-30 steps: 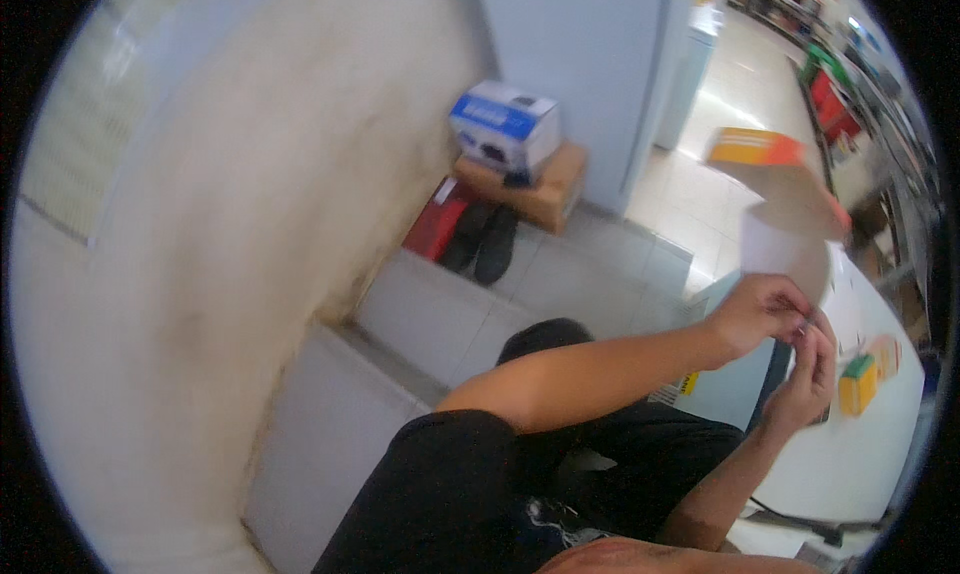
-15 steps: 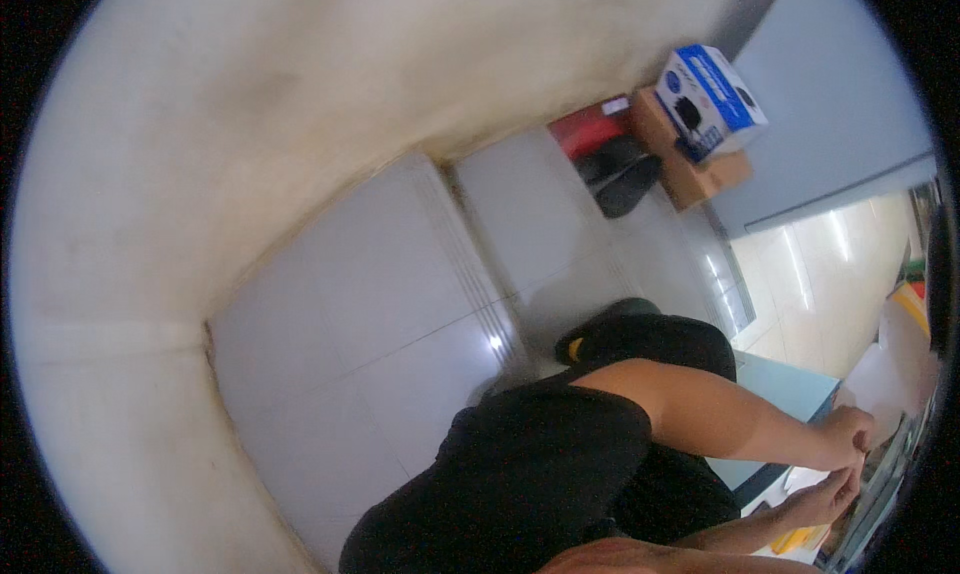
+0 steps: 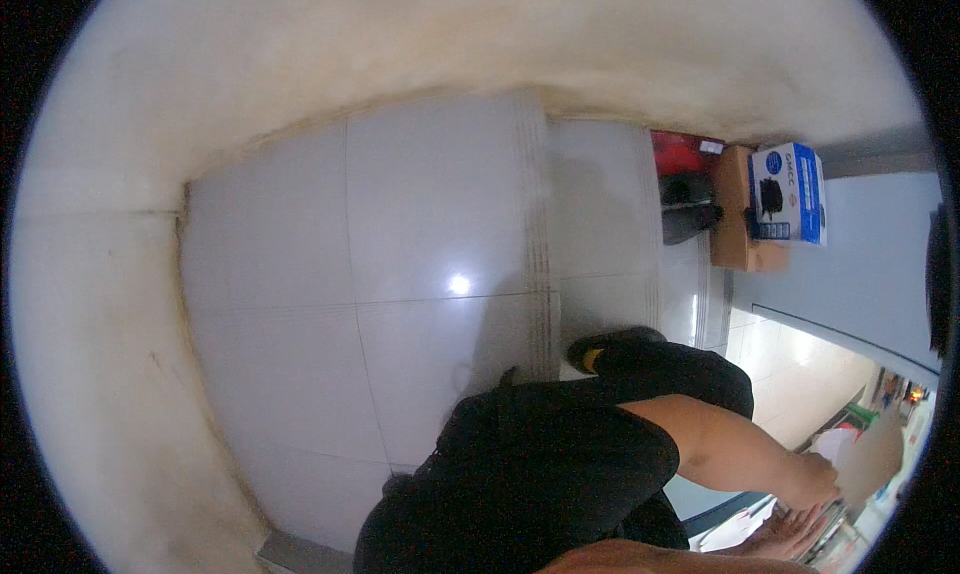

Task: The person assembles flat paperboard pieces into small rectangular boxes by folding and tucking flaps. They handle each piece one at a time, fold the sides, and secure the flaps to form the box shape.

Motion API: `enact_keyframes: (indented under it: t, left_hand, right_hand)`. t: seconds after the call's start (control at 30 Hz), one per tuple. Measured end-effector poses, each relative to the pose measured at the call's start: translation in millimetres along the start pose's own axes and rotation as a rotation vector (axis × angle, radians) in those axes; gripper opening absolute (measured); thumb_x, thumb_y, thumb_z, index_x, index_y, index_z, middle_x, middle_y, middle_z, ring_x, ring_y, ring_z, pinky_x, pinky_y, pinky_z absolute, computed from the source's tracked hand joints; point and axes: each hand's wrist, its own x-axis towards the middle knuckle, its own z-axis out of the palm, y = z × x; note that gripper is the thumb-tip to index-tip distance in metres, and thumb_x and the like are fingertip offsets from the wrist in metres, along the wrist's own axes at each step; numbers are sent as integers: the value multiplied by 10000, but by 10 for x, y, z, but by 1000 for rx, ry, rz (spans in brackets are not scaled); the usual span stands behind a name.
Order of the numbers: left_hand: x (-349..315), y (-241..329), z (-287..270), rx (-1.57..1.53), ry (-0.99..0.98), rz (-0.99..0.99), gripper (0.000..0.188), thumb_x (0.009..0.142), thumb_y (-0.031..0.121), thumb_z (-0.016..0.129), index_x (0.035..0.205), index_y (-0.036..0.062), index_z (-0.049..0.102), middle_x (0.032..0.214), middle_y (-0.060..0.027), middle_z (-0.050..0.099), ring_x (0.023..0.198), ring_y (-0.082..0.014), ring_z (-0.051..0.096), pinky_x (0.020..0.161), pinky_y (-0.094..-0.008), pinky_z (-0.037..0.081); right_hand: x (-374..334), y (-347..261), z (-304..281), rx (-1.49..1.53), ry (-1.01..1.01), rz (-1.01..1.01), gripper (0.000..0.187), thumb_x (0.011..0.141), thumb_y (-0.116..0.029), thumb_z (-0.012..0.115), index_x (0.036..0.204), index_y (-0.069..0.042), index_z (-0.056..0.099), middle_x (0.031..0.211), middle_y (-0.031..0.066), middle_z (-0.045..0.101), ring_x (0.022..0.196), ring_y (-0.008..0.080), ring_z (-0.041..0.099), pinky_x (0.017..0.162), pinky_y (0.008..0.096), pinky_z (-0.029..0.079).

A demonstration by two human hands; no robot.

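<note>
Both my arms reach to the far right edge of the picture. My left hand point(image 3: 812, 482) is curled closed beside a tan, flat sheet point(image 3: 872, 459); what its fingers hold, if anything, is hidden. Just below it, my right hand point(image 3: 790, 534) has its fingers stretched out against a stack of thin layered edges point(image 3: 826, 539) that I cannot name. White papers point(image 3: 735, 526) lie by my right wrist on a pale blue-green surface point(image 3: 700, 496). The fisheye rim blurs this whole area.
Tiled steps point(image 3: 440, 214) run along a stained wall point(image 3: 340, 44). A blue-and-white box point(image 3: 790, 199) stands on a brown carton point(image 3: 735, 219), near dark shoes point(image 3: 690, 219) and a red box point(image 3: 685, 152). A grey-blue panel point(image 3: 860, 234) rises at the right.
My view has turned, so the steps and boxes appear shifted right and more level. My hands, earlier touching at the fingertips, are now slightly apart and lower in the picture.
</note>
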Motion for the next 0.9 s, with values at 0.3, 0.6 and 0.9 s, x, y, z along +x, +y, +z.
enact_keyframes:
  t: [0.3,0.6,0.9]
  left_hand:
    - [175,95,-237,405,-416,124,183,897,226,714,1020,160,832,1159,-108,771,1104,-341,714,859,-512,565]
    - [237,-79,-76,533,-429,59,185,897,235,722,1027,160,830,1172,-99,760,1127,-327,696,884,-504,552]
    - [396,-199,572,477,-144,-87,194,904,256,732,1038,149,823,1204,-99,709,1171,-314,646,933,-508,519]
  right_hand:
    - [597,41,-96,-193,25,-34,520,1087,-284,590,1461,62,486,1440,291,578,1343,375,597,1145,493,501]
    - [574,109,-45,-249,49,38,509,1088,-285,600,1426,82,499,1387,292,607,1281,371,634,1121,478,521]
    - [761,533,-694,-284,167,156,500,1088,-285,611,1391,101,513,1335,293,636,1219,368,671,1097,464,540]
